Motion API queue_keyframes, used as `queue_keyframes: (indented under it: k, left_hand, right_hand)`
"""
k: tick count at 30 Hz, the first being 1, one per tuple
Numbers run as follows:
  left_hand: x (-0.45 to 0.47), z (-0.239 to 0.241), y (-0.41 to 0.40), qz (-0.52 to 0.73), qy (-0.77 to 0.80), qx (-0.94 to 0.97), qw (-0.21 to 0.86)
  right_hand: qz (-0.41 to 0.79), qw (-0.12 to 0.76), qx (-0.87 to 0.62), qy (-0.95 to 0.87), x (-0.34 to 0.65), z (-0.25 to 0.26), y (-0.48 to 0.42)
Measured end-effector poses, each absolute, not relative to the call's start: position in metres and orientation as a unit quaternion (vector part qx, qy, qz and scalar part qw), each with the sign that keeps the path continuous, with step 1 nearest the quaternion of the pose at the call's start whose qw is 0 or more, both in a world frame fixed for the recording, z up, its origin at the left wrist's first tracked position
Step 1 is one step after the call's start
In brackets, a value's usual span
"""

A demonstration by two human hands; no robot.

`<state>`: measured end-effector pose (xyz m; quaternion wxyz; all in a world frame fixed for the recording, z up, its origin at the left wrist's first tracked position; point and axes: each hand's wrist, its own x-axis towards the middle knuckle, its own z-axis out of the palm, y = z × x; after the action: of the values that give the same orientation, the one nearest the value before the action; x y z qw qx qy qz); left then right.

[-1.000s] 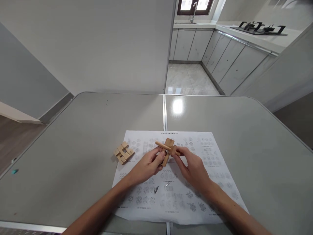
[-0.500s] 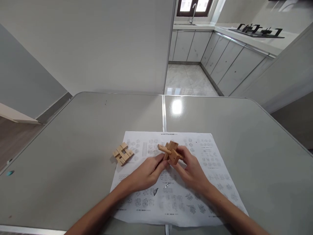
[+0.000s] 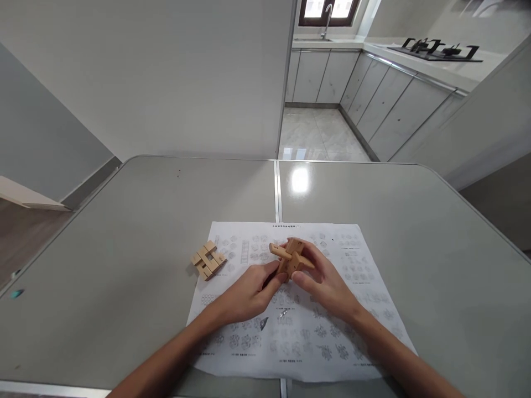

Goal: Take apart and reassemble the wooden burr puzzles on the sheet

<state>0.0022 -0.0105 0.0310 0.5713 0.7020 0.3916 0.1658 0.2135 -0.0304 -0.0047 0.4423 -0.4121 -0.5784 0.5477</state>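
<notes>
Both hands hold a wooden interlocking puzzle (image 3: 295, 247) made of crossed blocks, just above a printed sheet. My left hand (image 3: 258, 288) pinches its lower left side between thumb and fingers. On its right, my right hand (image 3: 321, 279) is closed round the puzzle, the thumb on the near block and the fingers behind, partly hidden. One long piece sticks out to the upper left. A second, flat wooden puzzle (image 3: 208, 260) of crossed bars lies to the left, partly on the sheet, with no hand touching it.
The paper sheet (image 3: 307, 354) carries rows of small printed diagrams. Two small shiny scraps (image 3: 264, 323) lie on it. A metal-edged seam (image 3: 277, 190) runs down the grey table (image 3: 124, 265). A small teal object (image 3: 17, 293) lies by the left edge.
My right hand's fingers have shifted up and behind the puzzle, and its thumb now presses the front block. The puzzle has turned slightly; my left hand stays nearly in place.
</notes>
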Motion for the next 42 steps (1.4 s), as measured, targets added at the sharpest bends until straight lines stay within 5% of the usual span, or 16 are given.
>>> queue_keyframes:
  k: [18, 42]
  left_hand:
    - [0.003, 0.021, -0.007, 0.188, 0.395, 0.719, 0.54]
    - [-0.005, 0.027, 0.003, 0.291, 0.36, 0.393, 0.795]
  right_hand:
    - [0.557, 0.437, -0.41, -0.576, 0.206, 0.0, -0.031]
    - [0.691, 0.418, -0.332, -0.486, 0.214, 0.002, -0.023]
